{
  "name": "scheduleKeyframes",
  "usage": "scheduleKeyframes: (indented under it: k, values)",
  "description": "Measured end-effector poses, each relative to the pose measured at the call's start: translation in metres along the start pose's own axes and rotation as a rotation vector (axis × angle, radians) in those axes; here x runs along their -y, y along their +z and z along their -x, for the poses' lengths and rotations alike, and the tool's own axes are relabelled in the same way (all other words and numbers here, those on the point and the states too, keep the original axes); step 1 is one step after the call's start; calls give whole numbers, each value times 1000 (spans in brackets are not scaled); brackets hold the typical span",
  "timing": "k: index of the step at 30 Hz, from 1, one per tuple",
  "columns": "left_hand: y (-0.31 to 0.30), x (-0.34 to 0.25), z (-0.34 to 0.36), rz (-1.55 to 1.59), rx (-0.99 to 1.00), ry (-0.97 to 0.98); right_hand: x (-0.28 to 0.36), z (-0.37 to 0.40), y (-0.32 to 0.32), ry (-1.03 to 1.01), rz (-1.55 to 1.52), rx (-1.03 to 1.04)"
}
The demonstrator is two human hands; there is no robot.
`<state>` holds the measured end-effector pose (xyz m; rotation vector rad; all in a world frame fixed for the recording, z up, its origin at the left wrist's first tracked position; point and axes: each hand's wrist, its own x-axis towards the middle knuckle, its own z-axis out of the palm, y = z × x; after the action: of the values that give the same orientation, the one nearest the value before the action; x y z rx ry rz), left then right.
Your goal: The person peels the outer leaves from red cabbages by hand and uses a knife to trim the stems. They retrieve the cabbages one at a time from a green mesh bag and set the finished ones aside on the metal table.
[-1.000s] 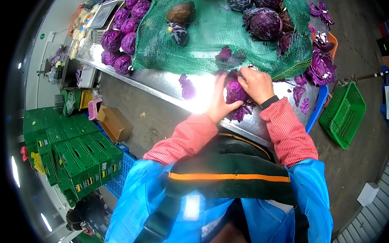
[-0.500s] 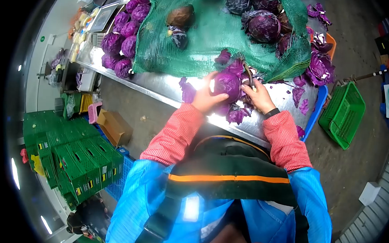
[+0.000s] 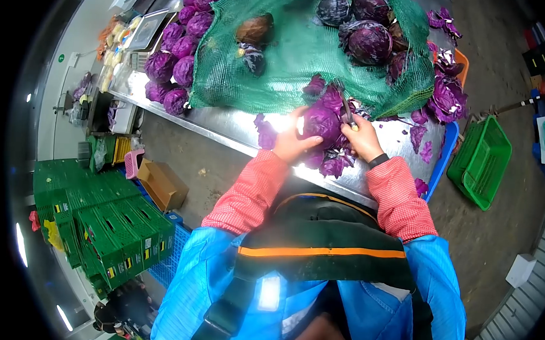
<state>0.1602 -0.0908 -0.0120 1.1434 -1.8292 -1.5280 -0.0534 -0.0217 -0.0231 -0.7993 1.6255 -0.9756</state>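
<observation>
A red cabbage (image 3: 321, 125) sits low over the metal table, gripped from its left side by my left hand (image 3: 293, 138), thumb across its front. My right hand (image 3: 363, 137) is closed around the handle of a knife (image 3: 348, 110), whose dark curved blade points up and away along the cabbage's right side. Loose purple leaves (image 3: 332, 165) lie below and around the cabbage. Another torn leaf (image 3: 265, 132) rests to the left of my left hand. Behind the cabbage spreads a green mesh sack (image 3: 283, 67) with several untrimmed red cabbages (image 3: 369, 42) on it.
Several trimmed cabbages (image 3: 160, 66) are piled at the table's left. A scale (image 3: 149, 30) stands behind them. To the right are a blue crate edge (image 3: 444, 158) and a green basket (image 3: 481, 161) on the floor. Stacked green crates (image 3: 120, 239) and a cardboard box (image 3: 162, 185) stand at left.
My right hand has turned slightly and the knife now stands more upright beside the cabbage. My left hand still holds the cabbage. The whole view has shifted a little.
</observation>
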Motion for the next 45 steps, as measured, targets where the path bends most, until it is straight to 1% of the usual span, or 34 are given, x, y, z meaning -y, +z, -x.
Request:
scheduleKeyframes:
  k: [1, 2, 4, 5, 6, 8, 9, 10, 11, 12, 13, 14, 16, 17, 20, 21, 22, 24, 26, 27, 28, 30, 31, 32, 33, 34, 35, 36, 38, 39, 40, 42, 43, 45]
  values:
    - [-1, 1, -1, -26, 1, 3, -8, -5, 6, -141, 198, -104]
    - [-1, 0, -2, -51, 2, 7, -14, -10, 8, -169, 329, -179]
    - [1, -19, 2, 276, 36, -84, -24, -19, 11, -227, 591, -332]
    - [1, -27, 3, 436, 57, -127, -30, -21, 12, -202, 628, -351]
    - [-2, -29, 0, 431, 66, -168, -30, -21, 13, -229, 612, -377]
    - [-10, -26, 1, 428, 71, -270, -35, -23, 13, -195, 580, -346]
    - [-7, -20, 2, 466, -10, -261, -29, -15, 10, -210, 508, -314]
    - [-7, -7, 3, 594, 27, -263, -18, -6, 1, -228, 438, -286]
    - [-8, 8, 3, 721, 67, -265, -9, 1, -7, -230, 447, -254]
    - [-7, 15, 7, 848, 112, -275, 3, 13, -17, -288, 434, -236]
    - [-4, 1, 14, 875, 248, -242, 18, 27, -26, -285, 437, -250]
    - [-2, -2, 17, 939, 236, -268, 27, 38, -34, -281, 441, -263]
    - [2, -16, 19, 1066, 208, -310, 23, 46, -61, -309, 546, -357]
    - [2, -29, 19, 1157, 258, -271, 20, 51, -71, -272, 593, -373]
    - [-5, -28, 7, 1011, 402, -163, 32, 64, -74, -312, 850, -392]
    - [-1, -53, 7, 909, 370, -64, 39, 64, -70, -506, 796, -462]
    - [4, -55, 4, 825, 370, -37, 60, 70, -63, -562, 723, -476]
    - [12, -58, 4, 653, 377, 6, 103, 77, -54, -422, 463, -355]
    - [21, -69, 8, 700, 439, -38, 115, 72, -56, -356, 526, -278]
    - [25, -74, 9, 732, 483, -62, 95, 51, -59, -424, 448, -297]
    - [28, -77, 11, 765, 522, -84, 88, 49, -62, -486, 432, -360]
    - [33, -78, 16, 872, 460, -162, 74, 60, -75, -480, 444, -369]
    - [35, -78, 19, 926, 422, -202, 65, 67, -77, -473, 417, -408]
    - [37, -73, 17, 646, 376, -164, 58, 75, -79, -555, 285, -464]
    - [40, -67, 12, 366, 328, -127, 52, 80, -87, -475, 241, -496]
    - [41, -81, 17, 592, 287, -203, 46, 85, -95, -395, 198, -526]
    - [42, -96, 22, 833, 232, -275, 45, 88, -100, -349, 291, -544]
    - [44, -111, 26, 1060, 165, -336, 57, 94, -99, -311, 357, -425]
    - [34, -81, 21, 1066, 348, -230, 88, 111, -92, -222, 475, -204]
    - [33, -81, 22, 1066, 405, -240, 74, 100, -85, -612, 301, -175]
    - [36, -88, 22, 1010, 424, -230, 85, 100, -84, -636, 234, -32]
    - [41, -103, 23, 900, 451, -205, 94, 95, -82, -591, 286, 128]
    - [41, -102, 22, 907, 457, -225, 101, 94, -83, -571, 349, 169]
    - [42, -97, 22, 925, 466, -264, 106, 94, -87, -600, 439, 191]
